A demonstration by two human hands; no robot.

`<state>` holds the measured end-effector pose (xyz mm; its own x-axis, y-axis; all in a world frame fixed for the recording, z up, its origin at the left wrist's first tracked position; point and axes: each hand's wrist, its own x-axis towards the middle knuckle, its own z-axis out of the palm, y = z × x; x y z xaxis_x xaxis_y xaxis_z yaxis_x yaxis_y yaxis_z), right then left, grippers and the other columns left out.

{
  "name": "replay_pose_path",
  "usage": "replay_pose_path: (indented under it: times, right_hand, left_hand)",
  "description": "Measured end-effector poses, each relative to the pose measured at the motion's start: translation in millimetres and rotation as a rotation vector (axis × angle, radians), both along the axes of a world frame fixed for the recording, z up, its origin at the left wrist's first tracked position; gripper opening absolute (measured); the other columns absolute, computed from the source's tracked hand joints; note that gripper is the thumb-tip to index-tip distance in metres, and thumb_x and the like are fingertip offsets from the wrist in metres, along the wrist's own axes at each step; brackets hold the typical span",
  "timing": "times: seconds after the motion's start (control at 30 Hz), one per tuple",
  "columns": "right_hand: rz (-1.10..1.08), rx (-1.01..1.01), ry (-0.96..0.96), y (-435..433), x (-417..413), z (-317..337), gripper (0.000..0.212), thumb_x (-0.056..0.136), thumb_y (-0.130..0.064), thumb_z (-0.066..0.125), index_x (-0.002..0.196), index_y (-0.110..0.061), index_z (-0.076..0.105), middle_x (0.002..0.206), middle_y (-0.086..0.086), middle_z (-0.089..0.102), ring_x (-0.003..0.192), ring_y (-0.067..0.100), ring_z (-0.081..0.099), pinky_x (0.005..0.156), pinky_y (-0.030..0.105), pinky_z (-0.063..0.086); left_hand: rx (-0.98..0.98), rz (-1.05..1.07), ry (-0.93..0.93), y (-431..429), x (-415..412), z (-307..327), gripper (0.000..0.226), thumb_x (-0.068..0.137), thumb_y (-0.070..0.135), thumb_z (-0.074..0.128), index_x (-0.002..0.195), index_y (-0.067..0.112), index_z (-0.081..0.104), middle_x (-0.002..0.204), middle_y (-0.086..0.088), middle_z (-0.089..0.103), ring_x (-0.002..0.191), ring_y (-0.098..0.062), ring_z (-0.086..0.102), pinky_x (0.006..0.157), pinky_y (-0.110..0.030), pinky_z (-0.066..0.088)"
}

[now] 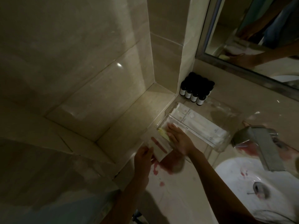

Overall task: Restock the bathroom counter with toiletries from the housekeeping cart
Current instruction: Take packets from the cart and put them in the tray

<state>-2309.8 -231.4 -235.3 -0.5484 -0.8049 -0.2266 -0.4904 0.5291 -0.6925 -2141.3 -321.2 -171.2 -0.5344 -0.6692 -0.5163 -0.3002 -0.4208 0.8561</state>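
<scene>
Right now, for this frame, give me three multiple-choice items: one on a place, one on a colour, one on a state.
1. Where do the dark bottles stand?
A) in the sink
B) in the counter corner under the mirror
C) on the tap

2. What colour is the stripe on the box held by the left hand?
A) red
B) blue
C) green

3. How is the right hand?
A) curled into a fist
B) gripping the tap
C) flat on the white packets in the tray

Answers:
1 B: they cluster against the wall beyond the tray.
2 A: a reddish bar runs along the white box.
3 C: straight fingers lie on the packets.
</scene>
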Motion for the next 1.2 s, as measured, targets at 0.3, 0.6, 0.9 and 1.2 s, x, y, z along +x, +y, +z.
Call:
replay_pose_path:
  times: [0.3,0.6,0.9,1.2]
  right_hand:
    - [-0.241,-0.228,-0.178,16,9,35,0.035,0.104,-0.03,0.039,0.133,-0.024,0.057,0.14,-0.007,0.052,0.131,0.009,0.044,0.105,0.021,0.031]
    - [-0.233,-0.388,-0.405,55,15,66,0.032,0.091,-0.015,0.063,0.119,-0.031,0.062,0.11,-0.009,0.071,0.1,0.001,0.065,0.087,0.019,0.049]
    - [-0.565,-0.414,-0.749,68,17,51,0.016,0.081,0.004,0.07,0.097,0.003,0.071,0.072,0.001,0.073,0.06,0.011,0.067,0.054,0.016,0.049]
    - [-1.079,-0.315,-0.625,36,10,25,0.013,0.081,-0.019,0.076,0.083,-0.009,0.068,0.081,0.008,0.07,0.069,0.017,0.064,0.059,0.023,0.054]
  left_hand:
    - [-0.031,-0.136,-0.001,-7,-13,10,0.012,0.092,0.008,0.061,0.087,0.017,0.066,0.073,0.006,0.072,0.072,-0.012,0.07,0.067,-0.034,0.058]
    - [-0.34,-0.751,-0.08,-19,-39,15,0.041,0.072,0.041,0.066,0.093,0.006,0.069,0.085,-0.006,0.067,0.08,-0.009,0.063,0.076,-0.033,0.049]
    - [-0.59,-0.77,-0.107,-25,-77,24,0.02,0.088,0.014,0.065,0.106,0.006,0.067,0.09,0.006,0.066,0.085,-0.009,0.064,0.066,-0.005,0.043]
    - [-1.027,-0.848,-0.318,-14,-77,6,0.048,0.096,0.017,0.049,0.144,0.015,0.042,0.149,-0.004,0.04,0.136,-0.02,0.038,0.113,-0.031,0.03]
